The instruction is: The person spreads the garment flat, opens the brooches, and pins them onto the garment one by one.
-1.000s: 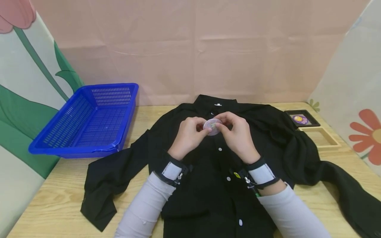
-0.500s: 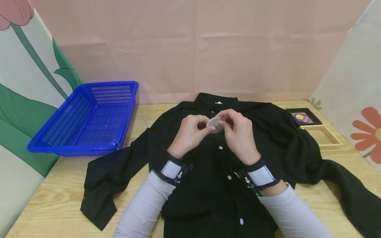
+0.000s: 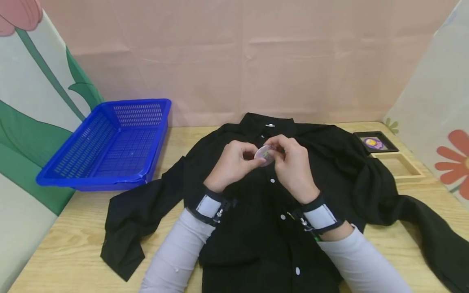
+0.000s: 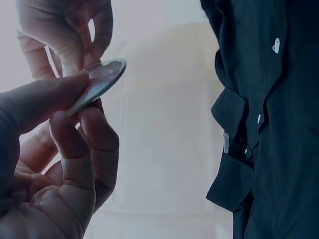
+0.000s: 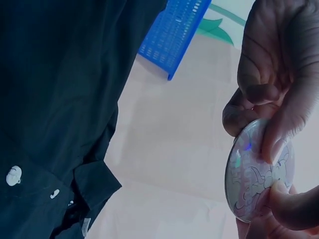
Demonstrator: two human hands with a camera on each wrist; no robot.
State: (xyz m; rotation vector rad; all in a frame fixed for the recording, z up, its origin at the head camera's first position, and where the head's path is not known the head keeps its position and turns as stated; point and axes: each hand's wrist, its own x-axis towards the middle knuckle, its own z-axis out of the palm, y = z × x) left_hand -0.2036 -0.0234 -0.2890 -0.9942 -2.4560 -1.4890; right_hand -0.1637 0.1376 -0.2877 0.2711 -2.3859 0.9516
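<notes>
Above the chest of a black button-up shirt (image 3: pixel 249 228), both hands hold a round, shiny badge (image 3: pixel 263 154). My left hand (image 3: pixel 233 163) pinches one edge between thumb and fingers. The opposite edge is pinched by my right hand (image 3: pixel 294 169). In the right wrist view the badge (image 5: pixel 245 177) shows a pinkish, glossy face with line drawing, both thumbs pressing on it. The left wrist view has the badge (image 4: pixel 110 77) nearly edge-on, so its back is hidden. The shirt lies face up, sleeves spread, collar at the far side.
A blue plastic basket (image 3: pixel 91 183) stands at the left, beside one shirt sleeve. At the right back lie a black frame (image 3: pixel 389 149) holding a purple and yellow round piece (image 3: pixel 373 142), and a pale wooden frame (image 3: pixel 411 178). A pink cloth backdrop (image 3: pixel 234 61) rises behind the table.
The badge has turned slightly between the fingers and now shows narrower. Both hands have stayed nearly in place, still holding it; the head view has shifted a little.
</notes>
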